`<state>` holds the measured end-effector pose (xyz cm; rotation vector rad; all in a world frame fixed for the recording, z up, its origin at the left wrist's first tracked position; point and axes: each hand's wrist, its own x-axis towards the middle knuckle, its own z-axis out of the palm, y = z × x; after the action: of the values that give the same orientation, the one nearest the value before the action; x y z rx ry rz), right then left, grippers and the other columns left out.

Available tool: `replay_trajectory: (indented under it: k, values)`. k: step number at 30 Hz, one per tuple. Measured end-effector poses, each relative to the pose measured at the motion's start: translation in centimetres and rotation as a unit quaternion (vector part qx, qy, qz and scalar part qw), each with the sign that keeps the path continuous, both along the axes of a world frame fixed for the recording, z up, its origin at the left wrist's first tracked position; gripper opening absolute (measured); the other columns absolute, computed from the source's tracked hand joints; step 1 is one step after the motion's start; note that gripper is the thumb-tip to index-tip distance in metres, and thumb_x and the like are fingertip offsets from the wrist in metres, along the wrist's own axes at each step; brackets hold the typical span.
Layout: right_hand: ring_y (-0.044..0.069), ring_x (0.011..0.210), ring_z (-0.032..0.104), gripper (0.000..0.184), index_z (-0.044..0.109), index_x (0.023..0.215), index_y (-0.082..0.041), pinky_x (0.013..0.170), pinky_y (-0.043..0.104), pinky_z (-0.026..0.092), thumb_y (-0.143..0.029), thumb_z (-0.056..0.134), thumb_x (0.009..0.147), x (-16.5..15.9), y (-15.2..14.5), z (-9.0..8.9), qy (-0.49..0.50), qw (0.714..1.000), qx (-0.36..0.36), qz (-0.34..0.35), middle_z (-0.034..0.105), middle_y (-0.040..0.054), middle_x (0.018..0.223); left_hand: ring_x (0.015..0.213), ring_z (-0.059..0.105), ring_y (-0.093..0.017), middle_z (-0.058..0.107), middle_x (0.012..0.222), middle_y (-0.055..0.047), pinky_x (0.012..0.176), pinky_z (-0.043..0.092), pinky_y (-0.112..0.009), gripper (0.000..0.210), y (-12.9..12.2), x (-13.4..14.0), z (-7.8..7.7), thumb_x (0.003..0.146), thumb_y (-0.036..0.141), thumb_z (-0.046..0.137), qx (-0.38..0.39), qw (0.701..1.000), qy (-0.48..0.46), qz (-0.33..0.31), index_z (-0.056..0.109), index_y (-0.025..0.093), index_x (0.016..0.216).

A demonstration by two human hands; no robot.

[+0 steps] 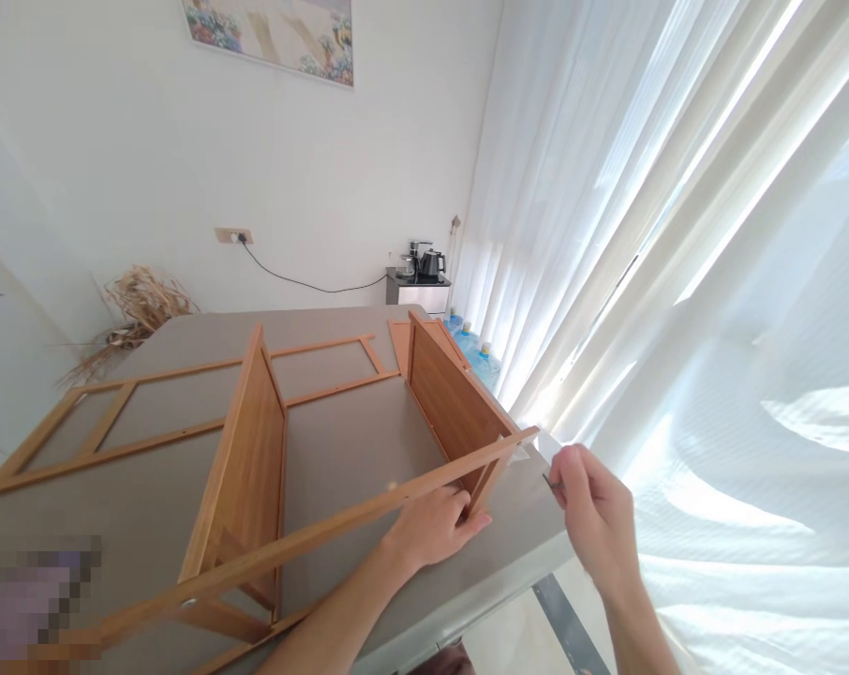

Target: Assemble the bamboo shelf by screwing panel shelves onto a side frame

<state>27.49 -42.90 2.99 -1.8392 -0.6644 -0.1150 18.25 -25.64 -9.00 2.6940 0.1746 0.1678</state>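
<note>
A wooden shelf frame stands on the grey table, with two upright panels: the left panel and the right panel. My left hand reaches under the front rail and grips the short wooden crosspiece by the right panel; the thumb points right. Off the table's right edge, my right hand is closed in a pinch around a thin dark metal rod, which looks like a hex key. Most of the rod is hidden by the fingers, and it is apart from the frame.
The grey table also bears a flat ladder-like frame part. Blue water bottles stand beyond its right edge. White curtains hang at the right. A cabinet holds a black kettle. Dried stalks lie behind.
</note>
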Motion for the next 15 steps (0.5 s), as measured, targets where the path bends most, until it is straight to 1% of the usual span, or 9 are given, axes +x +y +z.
replay_trajectory:
  k: [2, 4, 5, 7, 10, 12, 15]
  values:
    - [0.014, 0.064, 0.049, 0.045, 0.049, 0.07, -0.022, 0.062, 0.027, 0.042, -0.053, 0.043, 0.102, 0.9, -1.0, -2.0, -0.061, 0.994, -0.078, 0.044, 0.048, -0.0014, 0.068, 0.088, 0.073, -0.029, 0.076, 0.095, -0.005, 0.073, 0.05, -0.035, 0.042, 0.7, -0.6, 0.3, 0.094, 0.061, 0.053, -0.005, 1.0, 0.004, -0.018, 0.066, 0.021, 0.091]
    - [0.017, 0.078, 0.058, 0.042, 0.056, 0.08, -0.023, 0.074, 0.03, 0.047, -0.05, 0.036, 0.104, 2.2, -1.3, -4.4, -0.062, 0.985, -0.127, 0.1, 0.059, 0.0019, 0.079, 0.088, 0.072, -0.029, 0.075, 0.094, -0.004, 0.071, 0.049, -0.034, 0.036, 1.3, -1.2, 0.5, 0.088, 0.058, 0.062, -0.002, 1.0, 0.015, -0.025, 0.064, 0.022, 0.093]
    - [0.018, 0.08, 0.061, 0.041, 0.057, 0.085, -0.023, 0.076, 0.031, 0.049, -0.049, 0.032, 0.106, 2.9, -1.2, -5.7, -0.047, 0.98, -0.144, 0.126, 0.062, 0.0026, 0.081, 0.087, 0.072, -0.029, 0.075, 0.092, -0.004, 0.07, 0.049, -0.034, 0.035, 1.5, -1.5, 0.7, 0.087, 0.057, 0.064, 0.002, 0.999, 0.025, -0.023, 0.064, 0.022, 0.092]
    - [0.018, 0.072, 0.062, 0.04, 0.057, 0.092, -0.024, 0.071, 0.032, 0.05, -0.045, 0.027, 0.106, 4.1, -0.5, -8.0, -0.026, 0.967, -0.192, 0.163, 0.063, 0.0009, 0.075, 0.083, 0.072, -0.029, 0.074, 0.086, -0.004, 0.068, 0.048, -0.034, 0.033, 1.7, -1.9, 0.9, 0.088, 0.054, 0.063, 0.013, 0.999, 0.04, -0.021, 0.063, 0.022, 0.087]
    - [0.018, 0.064, 0.06, 0.028, 0.055, 0.087, -0.024, 0.064, 0.03, 0.045, -0.036, 0.035, 0.103, 5.1, 1.0, -10.9, -0.047, 0.953, -0.242, 0.177, 0.061, -0.0013, 0.069, 0.084, 0.072, -0.029, 0.075, 0.088, -0.004, 0.069, 0.049, -0.035, 0.025, 1.6, -2.2, 1.0, 0.09, 0.047, 0.061, 0.027, 0.999, 0.031, -0.033, 0.062, 0.022, 0.088]
    - [0.018, 0.062, 0.057, 0.022, 0.052, 0.079, -0.024, 0.063, 0.03, 0.043, -0.03, 0.042, 0.098, 5.2, 1.6, -12.1, -0.06, 0.947, -0.254, 0.185, 0.059, -0.0021, 0.066, 0.088, 0.072, -0.028, 0.075, 0.095, -0.004, 0.072, 0.05, -0.035, 0.02, 1.5, -2.2, 0.8, 0.091, 0.041, 0.06, 0.027, 0.999, 0.012, -0.043, 0.063, 0.022, 0.093]
    - [0.017, 0.063, 0.055, 0.023, 0.051, 0.072, -0.023, 0.064, 0.03, 0.041, -0.023, 0.043, 0.094, 4.8, 1.7, -13.5, -0.074, 0.942, -0.265, 0.192, 0.057, -0.0014, 0.066, 0.093, 0.071, -0.026, 0.074, 0.102, -0.003, 0.076, 0.051, -0.035, 0.016, 1.3, -2.3, 0.3, 0.094, 0.036, 0.058, 0.013, 0.999, -0.001, -0.043, 0.064, 0.022, 0.098]
